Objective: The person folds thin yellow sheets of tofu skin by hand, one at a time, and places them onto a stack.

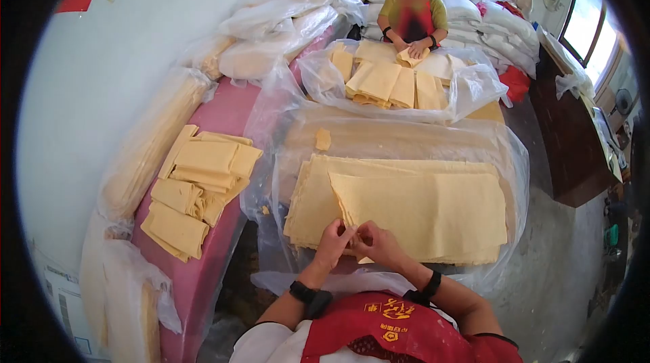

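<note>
A broad stack of thin, pale-yellow sheets (420, 207), which look like bean curd skin, lies in front of me on clear plastic. The top sheets are partly folded over, leaving a slanting edge at the left. My left hand (334, 241) is closed at the near end of that edge, thumb and fingers pinching the sheet. Right beside it, my right hand (379, 244) pinches the same near corner, its fingertips almost touching the left ones. How many layers are between the fingers cannot be made out.
Folded yellow pieces (203, 173) are piled on a pink surface (227, 109) at left. Long plastic-wrapped rolls (152, 140) line the wall. Across from me, a person (412, 21) handles folded sheets (386, 82) on plastic. A dark wooden cabinet (565, 126) stands at right.
</note>
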`<state>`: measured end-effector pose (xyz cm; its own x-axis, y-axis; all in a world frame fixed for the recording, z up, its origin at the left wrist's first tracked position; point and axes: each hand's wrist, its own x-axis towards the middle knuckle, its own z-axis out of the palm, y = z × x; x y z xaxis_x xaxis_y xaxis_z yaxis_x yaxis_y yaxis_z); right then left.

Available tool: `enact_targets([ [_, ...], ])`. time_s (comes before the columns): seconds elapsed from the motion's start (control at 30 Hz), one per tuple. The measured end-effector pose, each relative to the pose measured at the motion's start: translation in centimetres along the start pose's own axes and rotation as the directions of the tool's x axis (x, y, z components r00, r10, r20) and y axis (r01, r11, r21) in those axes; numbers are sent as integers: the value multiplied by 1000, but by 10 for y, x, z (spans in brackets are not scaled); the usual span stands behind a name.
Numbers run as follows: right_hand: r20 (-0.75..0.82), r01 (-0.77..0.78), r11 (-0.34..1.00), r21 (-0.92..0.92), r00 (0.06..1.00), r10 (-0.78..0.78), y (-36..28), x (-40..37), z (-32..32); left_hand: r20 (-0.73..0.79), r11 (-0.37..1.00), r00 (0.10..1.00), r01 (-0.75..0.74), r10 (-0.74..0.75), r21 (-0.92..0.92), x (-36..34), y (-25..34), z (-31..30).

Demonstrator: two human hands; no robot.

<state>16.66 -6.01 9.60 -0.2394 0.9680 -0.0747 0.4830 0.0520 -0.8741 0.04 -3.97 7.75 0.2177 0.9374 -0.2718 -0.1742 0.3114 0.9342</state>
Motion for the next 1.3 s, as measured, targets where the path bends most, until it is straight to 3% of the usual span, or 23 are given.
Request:
enact_targets([
  [0.07, -21, 23, 1000, -18, 999, -24, -4, 1, -1, -19, 996, 999, -34, 36, 88, 1, 3, 1],
  [0.13, -42, 43, 998, -37, 998, -45, 0, 2, -1, -30, 993, 999, -24, 21, -119, -4, 11, 6],
  [0.17, -47, 4, 1000, -5, 999, -4, 9, 5, 1, -27, 993, 999, -29, 26, -118, -3, 6, 3],
  [0.33, -23, -85, 996, 17, 996, 86, 26, 12, -6, -58, 999, 998, 18, -16, 31, -5, 3, -23],
  [0.37, -116, -69, 993, 97, 990, 81, 30, 14, -11, -54, 999, 998, 13, -11, 30, -1, -3, -34],
  [0.43, -210, -39, 984, 171, 975, 76, 44, 16, -25, -209, 933, 965, -76, 157, 351, 13, -28, -65],
  [0.5, -327, -113, 910, 398, 909, 257, 61, 32, -60, -263, 880, 941, -69, 214, 470, 22, -35, -90],
  [0.57, -351, -77, 893, 443, 902, 252, 75, 35, -84, -309, 816, 919, -23, 245, 578, 26, -33, -97],
  [0.63, -364, -64, 867, 495, 890, 274, 81, 26, -86, -283, 601, 910, 47, 304, 798, 16, -20, -91],
  [0.67, -359, -90, 823, 561, 870, 339, 81, 24, -85, -276, 601, 913, 43, 301, 798, 14, -10, -83],
  [0.73, -351, -116, 772, 625, 841, 411, 80, 18, -79, 10, 27, 581, -55, 813, 998, 6, 21, -57],
  [0.77, -317, -131, 723, 679, 835, 449, 76, 13, -72, 14, 26, 590, -59, 807, 998, 4, 23, -47],
  [0.8, -280, -143, 671, 727, 831, 480, 72, 11, -66, 165, -65, 607, -184, 777, 981, 2, 24, -37],
  [0.83, -282, -137, 673, 726, 834, 474, 69, 10, -60, 313, -151, 594, -306, 741, 940, 5, 26, -28],
  [0.87, -296, -137, 718, 683, 846, 443, 66, 10, -55, 316, -160, 578, -305, 753, 939, 14, 18, -22],
  [0.93, -347, -67, 810, 582, 881, 323, 60, 19, -48, 453, 114, 748, -568, 486, 815, 47, -8, -18],
  [0.97, -380, -5, 850, 527, 893, 241, 57, 24, -45, 472, 80, 716, -589, 514, 804, 64, -9, -20],
  [1.03, -391, 14, 948, 319, 913, 118, 38, 26, -43, 459, -141, 852, -437, 251, 888, 90, -15, -27],
  [1.07, -386, 60, 972, 229, 922, 34, 22, 25, -44, 489, -165, 830, -461, 267, 872, 104, -24, -31],
  [1.13, -401, 119, 985, 127, 914, -59, 4, 18, -57, 347, -251, 843, -261, 411, 932, 131, -38, -38],
  [1.17, -406, 143, 983, 113, 910, -86, -1, 14, -62, 366, -264, 829, -274, 422, 925, 135, -32, -38],
  [1.23, -419, 174, 980, 99, 900, -117, 3, 14, -74, 219, 2, 921, -232, 323, 973, 135, -23, -40],
  [1.3, -509, 176, 890, 421, 857, 72, 24, 2, -99, 214, -44, 888, -215, 408, 976, 132, -25, -41],
])
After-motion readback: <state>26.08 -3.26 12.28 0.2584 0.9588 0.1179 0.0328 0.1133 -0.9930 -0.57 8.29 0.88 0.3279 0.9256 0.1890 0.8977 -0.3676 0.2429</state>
